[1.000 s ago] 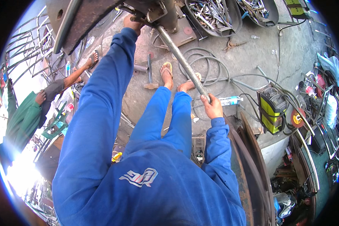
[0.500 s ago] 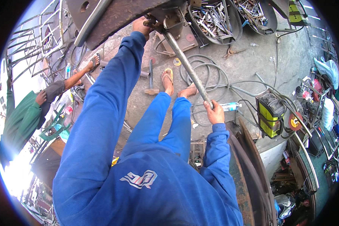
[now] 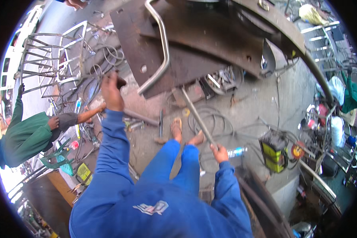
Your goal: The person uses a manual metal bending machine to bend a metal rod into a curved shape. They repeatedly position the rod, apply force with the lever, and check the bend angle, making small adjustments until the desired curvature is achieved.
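My right hand [image 3: 219, 153] is wrapped round the lower end of a long metal pipe [image 3: 197, 117]. The pipe slants up and leftward, and its far end goes under a brown steel plate [image 3: 139, 51]. Raised on the left, my left hand [image 3: 112, 93] is apart from the plate and pipe. Motion smears its fingers; a dark patch shows beside them, and I cannot tell if it is a held thing. Nearest to that hand is a bent metal bar [image 3: 162, 47] lying along the plate's left edge.
Behind the plate stand bins of loose wrenches [image 3: 224, 79]. A hammer [image 3: 161, 126] and a coiled cable [image 3: 214, 121] lie around my feet. To the right are a water bottle [image 3: 237, 151] and a yellow-green machine [image 3: 274, 152]. A person in green [image 3: 29, 135] is at left.
My left hand has come away from the pipe's upper end and swung left. My right hand keeps its grip, slightly lower in view. The view has tilted up, showing more of the plate.
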